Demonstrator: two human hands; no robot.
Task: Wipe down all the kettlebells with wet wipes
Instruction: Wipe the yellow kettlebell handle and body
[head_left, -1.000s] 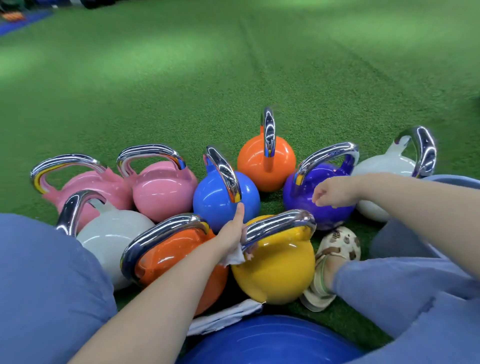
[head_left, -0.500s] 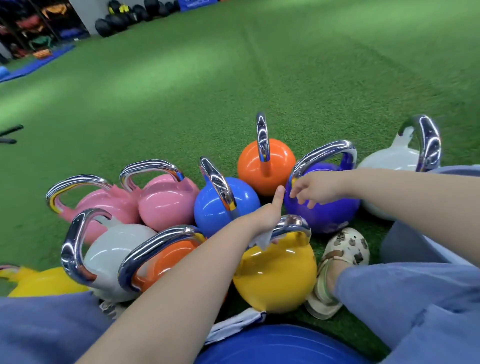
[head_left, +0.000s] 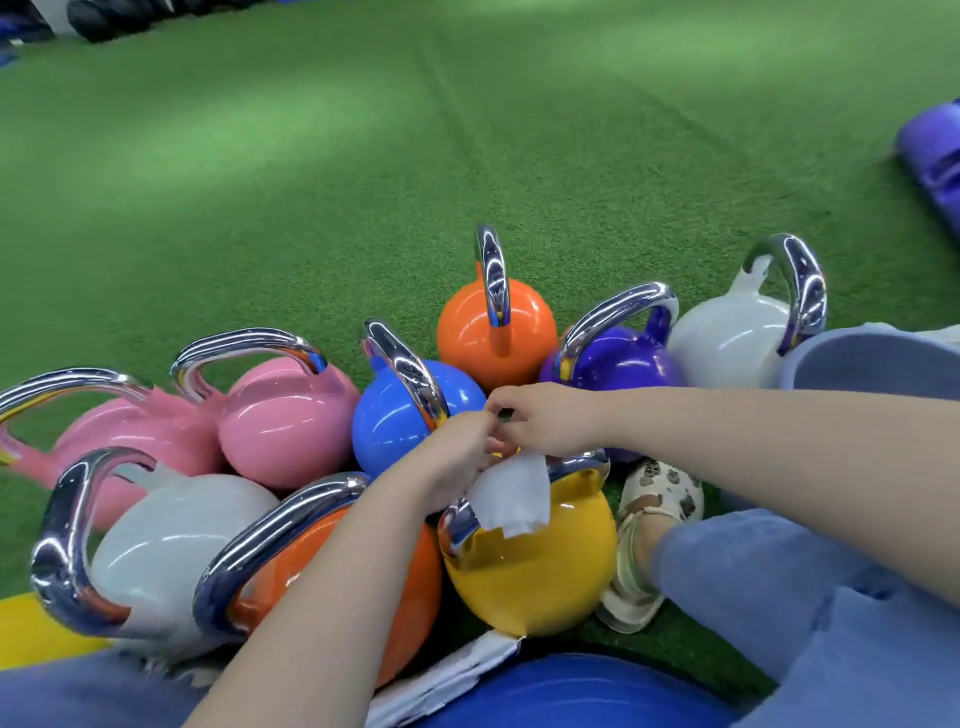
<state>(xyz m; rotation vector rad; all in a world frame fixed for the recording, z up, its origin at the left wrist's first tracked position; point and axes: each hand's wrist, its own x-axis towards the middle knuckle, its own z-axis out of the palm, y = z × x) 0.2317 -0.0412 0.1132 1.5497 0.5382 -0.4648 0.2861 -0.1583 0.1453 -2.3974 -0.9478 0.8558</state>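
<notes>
Both hands meet over the chrome handle of the yellow kettlebell (head_left: 524, 561); the left hand (head_left: 454, 457) has its fingers curled round a white wipe (head_left: 511, 499), which hangs from under it and drapes over that handle; the right hand (head_left: 545, 421) lies just across from it, fingertips bent in toward the left, and seems to pinch at something small between them, though whether that is a corner of the wipe I cannot tell.

The step in hand looks like readying the wipe, unfolding or re-gripping it, before the yellow bell is rubbed; no stroke on the body shows yet.

Round the hands the other bells crowd close: a blue kettlebell (head_left: 400, 421) just beyond the left hand; an orange kettlebell (head_left: 498, 332) farther out past both hands; a purple kettlebell (head_left: 613, 364) just beyond the right hand, a white one (head_left: 727, 338) past that; under the left forearm a second orange bell (head_left: 410, 582), left of it a second white bell (head_left: 171, 535) and two pink bells (head_left: 285, 421); all stand on green turf (head_left: 363, 182).

The next move, I judge, calls for spreading the wipe flat in one hand, steadying the handle with the other, then working round handle and body; the glossy shell may let the bell roll against its neighbours.
</notes>
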